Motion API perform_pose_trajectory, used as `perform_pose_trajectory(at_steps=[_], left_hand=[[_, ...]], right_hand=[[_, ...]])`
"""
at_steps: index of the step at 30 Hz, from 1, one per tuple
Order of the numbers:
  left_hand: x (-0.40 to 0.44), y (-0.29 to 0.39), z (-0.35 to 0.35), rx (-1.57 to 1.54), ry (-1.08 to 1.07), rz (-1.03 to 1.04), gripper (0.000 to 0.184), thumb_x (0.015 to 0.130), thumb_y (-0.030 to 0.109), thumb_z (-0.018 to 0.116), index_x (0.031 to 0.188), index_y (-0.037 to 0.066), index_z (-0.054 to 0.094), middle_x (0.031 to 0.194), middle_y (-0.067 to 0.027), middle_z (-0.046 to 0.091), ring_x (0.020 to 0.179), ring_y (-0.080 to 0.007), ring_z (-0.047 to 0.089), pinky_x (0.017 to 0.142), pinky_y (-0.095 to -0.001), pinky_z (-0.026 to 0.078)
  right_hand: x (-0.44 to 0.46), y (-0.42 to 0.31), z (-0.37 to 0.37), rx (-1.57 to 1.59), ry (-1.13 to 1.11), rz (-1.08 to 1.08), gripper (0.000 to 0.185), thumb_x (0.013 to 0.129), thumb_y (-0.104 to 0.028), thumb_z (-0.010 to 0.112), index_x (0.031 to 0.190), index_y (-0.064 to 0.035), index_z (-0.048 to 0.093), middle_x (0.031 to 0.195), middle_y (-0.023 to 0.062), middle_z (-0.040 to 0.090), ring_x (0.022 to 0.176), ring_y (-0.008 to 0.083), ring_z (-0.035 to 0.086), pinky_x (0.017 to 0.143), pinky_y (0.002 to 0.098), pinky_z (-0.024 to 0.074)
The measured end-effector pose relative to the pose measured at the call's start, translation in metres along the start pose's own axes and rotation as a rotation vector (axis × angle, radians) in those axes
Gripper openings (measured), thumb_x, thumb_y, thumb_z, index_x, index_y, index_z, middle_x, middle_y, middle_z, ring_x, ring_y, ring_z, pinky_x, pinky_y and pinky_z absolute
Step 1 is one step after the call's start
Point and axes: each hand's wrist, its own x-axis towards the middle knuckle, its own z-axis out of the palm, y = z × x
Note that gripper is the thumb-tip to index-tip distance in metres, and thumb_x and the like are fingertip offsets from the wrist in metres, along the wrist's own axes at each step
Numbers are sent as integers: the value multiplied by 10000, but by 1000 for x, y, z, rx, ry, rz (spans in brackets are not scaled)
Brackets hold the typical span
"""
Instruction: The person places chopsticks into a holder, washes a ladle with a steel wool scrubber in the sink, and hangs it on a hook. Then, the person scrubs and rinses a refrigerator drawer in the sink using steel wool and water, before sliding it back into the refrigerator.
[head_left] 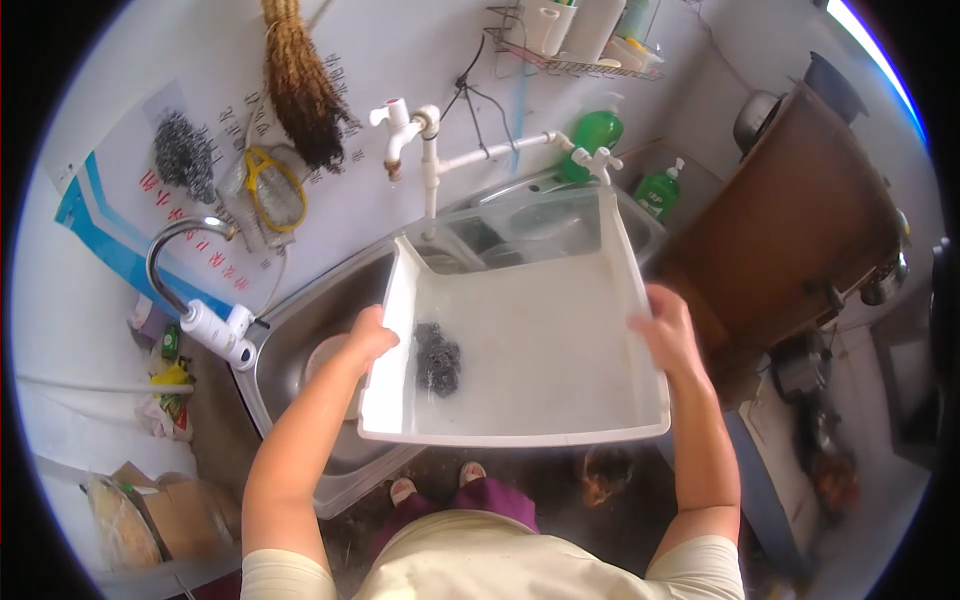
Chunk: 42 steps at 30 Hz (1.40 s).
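Note:
A white plastic drawer (530,350) with a clear far panel, like one from a refrigerator, is held up in front of me over the sink. My left hand (372,338) grips its left side wall, fingers hidden behind the wall. On the opposite side, my right hand (667,328) is closed around the right wall with the thumb showing on the rim. A dark steel wool scrubber (438,360) lies inside the drawer near the left wall. The inner surface looks wet.
Below and behind the drawer is a steel double sink (290,350). A curved faucet (190,250) stands at left, and a white tap (397,135) juts from the wall. Green soap bottles (657,190) stand behind right, beside a large brown board (790,210).

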Motion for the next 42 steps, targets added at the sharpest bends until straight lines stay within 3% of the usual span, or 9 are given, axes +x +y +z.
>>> perform_pose_trajectory(at_steps=[10,21,26,27,30,31,35,38,42], left_hand=[[-42,-38,-60,381,-1,110,408,657,65,701,1029,-29,561,944,-200,618,876,-312,609,738,-366,474],[-74,15,-161,261,-276,36,392,678,30,578,1059,-62,585,858,-152,642,731,-180,609,624,-286,475],[-102,51,-194,256,-333,95,221,649,58,542,801,-12,686,571,-19,562,442,-65,442,389,-220,321],[-98,41,-195,225,-329,107,203,647,64,539,764,-1,691,540,-9,551,412,-58,414,376,-214,304],[-102,27,-197,166,-303,-19,218,634,66,540,775,4,695,545,-5,555,413,-55,404,373,-211,294],[-103,22,-198,184,-293,-36,221,628,64,540,775,4,695,547,-5,555,412,-55,399,372,-211,291],[-100,-6,-195,160,-249,-111,235,608,66,546,780,6,694,545,-5,552,407,-52,385,369,-209,284],[-104,-28,-188,107,-184,-162,248,620,86,538,795,14,698,516,3,520,406,-48,373,360,-211,273],[-115,-35,-185,99,-135,-175,251,649,110,532,817,34,702,518,16,495,407,-54,355,360,-219,263]], right_hand=[[-55,-71,69,50,-32,152,343,659,-69,560,962,89,583,698,64,541,605,137,506,537,274,398],[-85,-62,74,171,-10,273,348,689,-175,555,977,8,621,861,98,605,799,169,568,728,265,441],[-61,-15,57,-8,-364,-293,256,775,-217,486,893,-35,622,829,47,583,759,124,538,718,237,425],[-71,-31,64,207,-317,9,211,796,-224,472,837,-59,598,823,39,569,735,112,518,698,235,419],[-46,5,72,47,-339,-334,206,827,-223,431,816,-73,572,826,24,554,720,110,506,672,228,412],[-31,18,80,160,-299,-73,300,875,-311,379,805,-73,547,819,15,539,715,115,482,671,238,394],[-3,30,107,342,-402,-92,644,915,-573,185,702,-69,526,771,12,465,730,135,432,715,264,353],[-1,11,124,-39,-152,-565,680,919,-568,150,635,-66,511,772,23,438,736,158,415,739,271,342],[17,14,150,467,-472,-498,693,945,-509,120,540,-50,443,657,45,444,644,180,398,773,298,341]])
